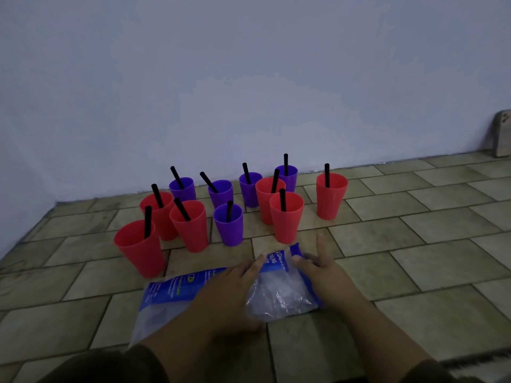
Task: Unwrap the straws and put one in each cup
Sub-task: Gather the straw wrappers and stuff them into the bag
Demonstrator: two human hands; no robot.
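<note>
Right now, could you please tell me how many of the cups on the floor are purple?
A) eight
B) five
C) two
B: five purple cups stand among six red cups, and each one holds a black straw.

Eleven cups (189,230) are grouped on the floor (414,244) before the wall (249,92), a straw (182,209) standing in each. The rightmost cup (331,200) is set apart. Before them a bag (282,297) is laid, with the left hand (224,288) on it and the right hand (320,269) at its right end.
</note>
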